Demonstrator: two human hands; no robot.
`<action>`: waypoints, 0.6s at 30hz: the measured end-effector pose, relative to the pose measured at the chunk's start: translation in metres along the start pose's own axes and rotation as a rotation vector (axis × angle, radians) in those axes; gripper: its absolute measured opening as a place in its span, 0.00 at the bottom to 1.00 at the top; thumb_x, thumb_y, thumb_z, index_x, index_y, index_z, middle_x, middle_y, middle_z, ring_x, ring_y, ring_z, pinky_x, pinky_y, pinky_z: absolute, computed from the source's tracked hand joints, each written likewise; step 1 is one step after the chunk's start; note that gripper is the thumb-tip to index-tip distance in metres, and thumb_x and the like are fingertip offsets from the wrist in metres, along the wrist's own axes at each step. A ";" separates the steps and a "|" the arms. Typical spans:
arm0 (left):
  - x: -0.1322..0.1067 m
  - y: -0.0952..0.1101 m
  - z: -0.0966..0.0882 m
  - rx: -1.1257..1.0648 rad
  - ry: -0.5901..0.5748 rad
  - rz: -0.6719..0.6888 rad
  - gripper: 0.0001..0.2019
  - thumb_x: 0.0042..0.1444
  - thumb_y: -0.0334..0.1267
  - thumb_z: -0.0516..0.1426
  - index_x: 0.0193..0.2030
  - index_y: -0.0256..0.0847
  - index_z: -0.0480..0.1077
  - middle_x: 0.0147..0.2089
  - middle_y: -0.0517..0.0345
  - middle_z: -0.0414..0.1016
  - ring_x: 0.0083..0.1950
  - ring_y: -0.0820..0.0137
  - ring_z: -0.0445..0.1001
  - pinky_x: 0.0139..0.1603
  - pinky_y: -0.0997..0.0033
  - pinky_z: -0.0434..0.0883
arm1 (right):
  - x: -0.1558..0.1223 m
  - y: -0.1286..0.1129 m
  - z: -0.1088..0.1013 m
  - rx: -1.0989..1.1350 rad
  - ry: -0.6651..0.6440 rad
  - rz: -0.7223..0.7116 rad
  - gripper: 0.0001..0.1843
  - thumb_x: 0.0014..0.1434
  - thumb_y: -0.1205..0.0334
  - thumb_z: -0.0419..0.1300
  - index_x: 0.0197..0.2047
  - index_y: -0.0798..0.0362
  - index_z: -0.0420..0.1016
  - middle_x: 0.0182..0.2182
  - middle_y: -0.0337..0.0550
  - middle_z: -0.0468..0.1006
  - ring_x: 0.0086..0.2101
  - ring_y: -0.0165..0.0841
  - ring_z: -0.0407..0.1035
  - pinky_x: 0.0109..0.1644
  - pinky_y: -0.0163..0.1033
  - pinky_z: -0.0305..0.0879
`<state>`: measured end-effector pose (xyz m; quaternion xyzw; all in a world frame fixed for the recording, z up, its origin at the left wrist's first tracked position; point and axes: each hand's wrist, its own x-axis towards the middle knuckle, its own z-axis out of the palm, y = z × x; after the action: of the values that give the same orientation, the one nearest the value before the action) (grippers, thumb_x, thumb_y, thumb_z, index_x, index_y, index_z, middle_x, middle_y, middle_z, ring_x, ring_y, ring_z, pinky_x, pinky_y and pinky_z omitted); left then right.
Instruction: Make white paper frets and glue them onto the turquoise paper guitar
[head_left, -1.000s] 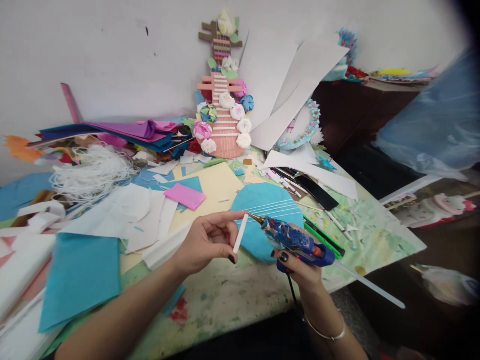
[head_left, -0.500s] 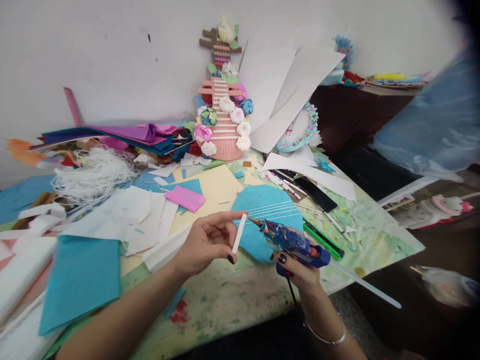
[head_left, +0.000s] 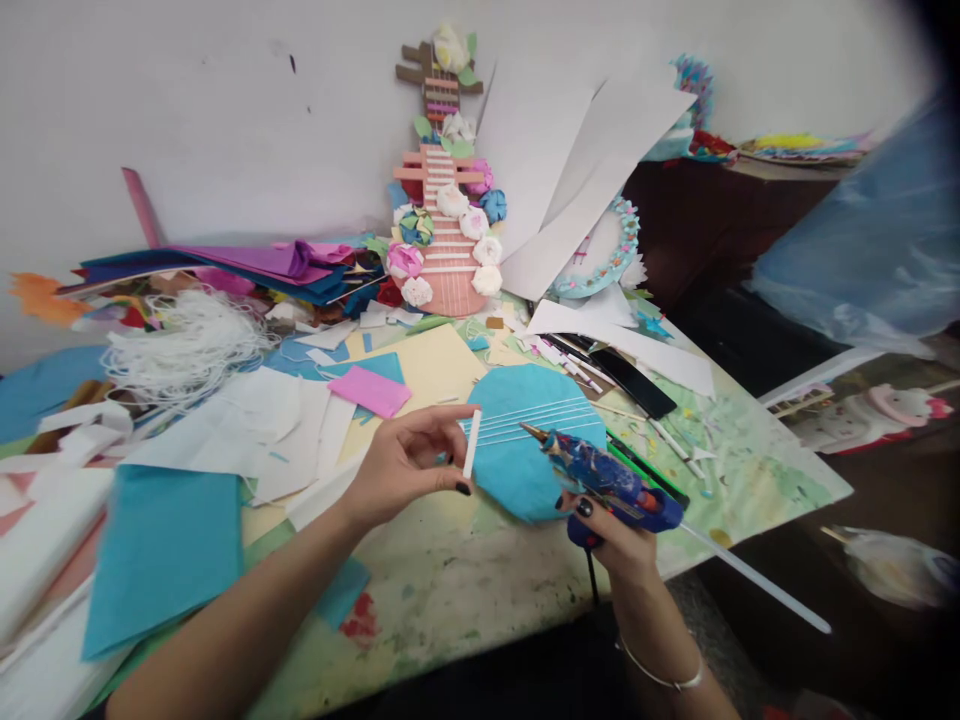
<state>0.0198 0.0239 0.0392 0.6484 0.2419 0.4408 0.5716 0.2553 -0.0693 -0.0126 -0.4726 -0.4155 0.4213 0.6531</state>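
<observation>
1. The right hand (head_left: 611, 535), fingers clamped on a blue glue gun (head_left: 611, 480), has drawn its nozzle off the white strip (head_left: 472, 443).
2. The left hand (head_left: 397, 465), fingers pinching that strip upright above the tabletop (head_left: 465, 590); gluing looks finished.
3. Behind: a blue paper disc (head_left: 525, 470).

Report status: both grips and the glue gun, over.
Left grip pinches white strip, upright. Right grip holds glue gun, nozzle clear of strip. Blue paper disc lies below both.

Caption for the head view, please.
Left hand pinches a white stick near the blue glue gun in the right hand, over a blue paper disc.
</observation>
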 end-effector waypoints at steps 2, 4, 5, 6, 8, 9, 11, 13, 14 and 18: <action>0.005 -0.002 -0.006 0.271 0.021 0.056 0.27 0.41 0.33 0.68 0.51 0.38 0.72 0.31 0.56 0.74 0.34 0.70 0.71 0.35 0.70 0.69 | 0.002 -0.003 -0.007 -0.014 0.081 -0.033 0.08 0.43 0.58 0.69 0.25 0.52 0.77 0.23 0.40 0.76 0.27 0.35 0.69 0.34 0.42 0.67; 0.010 -0.007 -0.009 0.557 0.028 0.097 0.26 0.43 0.38 0.68 0.50 0.39 0.71 0.37 0.52 0.75 0.39 0.66 0.71 0.37 0.68 0.69 | 0.005 -0.006 -0.015 -0.020 0.158 -0.036 0.08 0.43 0.58 0.69 0.24 0.52 0.78 0.22 0.40 0.75 0.27 0.35 0.69 0.35 0.43 0.67; 0.012 -0.010 -0.010 0.669 0.022 0.105 0.25 0.43 0.40 0.67 0.50 0.40 0.71 0.40 0.50 0.74 0.41 0.65 0.71 0.38 0.67 0.69 | 0.007 -0.006 -0.019 -0.017 0.189 -0.027 0.07 0.43 0.58 0.69 0.23 0.52 0.78 0.21 0.41 0.75 0.26 0.35 0.69 0.34 0.42 0.67; 0.014 -0.014 -0.010 0.752 0.012 0.103 0.24 0.43 0.41 0.67 0.49 0.40 0.71 0.43 0.49 0.74 0.43 0.63 0.71 0.39 0.66 0.69 | 0.008 -0.006 -0.022 -0.006 0.214 -0.016 0.07 0.42 0.58 0.69 0.23 0.52 0.78 0.21 0.41 0.75 0.26 0.34 0.69 0.33 0.41 0.67; 0.017 -0.022 -0.008 0.844 0.003 0.091 0.23 0.43 0.42 0.66 0.48 0.40 0.71 0.46 0.48 0.71 0.47 0.61 0.71 0.42 0.63 0.70 | 0.011 -0.006 -0.027 0.029 0.245 0.002 0.07 0.41 0.59 0.68 0.22 0.53 0.78 0.20 0.41 0.75 0.24 0.33 0.69 0.29 0.38 0.66; 0.018 -0.026 -0.007 0.870 0.006 0.088 0.23 0.44 0.42 0.66 0.48 0.39 0.71 0.47 0.47 0.70 0.48 0.60 0.70 0.43 0.62 0.70 | 0.012 -0.005 -0.030 0.046 0.256 0.007 0.07 0.41 0.59 0.68 0.22 0.53 0.77 0.20 0.41 0.74 0.24 0.32 0.68 0.28 0.37 0.65; 0.021 -0.032 -0.005 0.911 0.026 0.095 0.23 0.44 0.41 0.66 0.48 0.38 0.71 0.47 0.47 0.69 0.49 0.59 0.70 0.47 0.59 0.70 | 0.014 -0.003 -0.034 0.073 0.267 0.011 0.07 0.41 0.59 0.68 0.21 0.53 0.76 0.20 0.41 0.74 0.24 0.32 0.68 0.27 0.36 0.64; 0.023 -0.038 -0.004 0.952 0.046 0.105 0.22 0.43 0.39 0.66 0.47 0.37 0.71 0.47 0.46 0.69 0.50 0.58 0.70 0.49 0.56 0.69 | 0.015 0.001 -0.037 0.090 0.286 0.015 0.07 0.41 0.60 0.67 0.22 0.54 0.76 0.20 0.40 0.74 0.24 0.31 0.68 0.26 0.35 0.63; 0.023 -0.041 -0.005 0.970 0.048 0.104 0.22 0.42 0.39 0.66 0.46 0.37 0.71 0.47 0.46 0.69 0.50 0.57 0.69 0.50 0.55 0.69 | 0.016 0.003 -0.039 0.095 0.298 0.018 0.07 0.41 0.60 0.67 0.23 0.54 0.76 0.20 0.40 0.74 0.24 0.31 0.68 0.25 0.34 0.62; 0.026 -0.048 -0.008 1.018 0.032 0.054 0.22 0.39 0.40 0.67 0.43 0.38 0.72 0.46 0.47 0.70 0.49 0.55 0.70 0.50 0.52 0.69 | 0.018 0.012 -0.044 0.100 0.318 0.028 0.08 0.42 0.59 0.66 0.23 0.55 0.74 0.19 0.40 0.73 0.20 0.30 0.65 0.20 0.33 0.57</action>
<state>0.0354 0.0603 0.0003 0.8441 0.4178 0.2915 0.1676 0.3006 -0.0617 -0.0303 -0.5061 -0.2787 0.3705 0.7273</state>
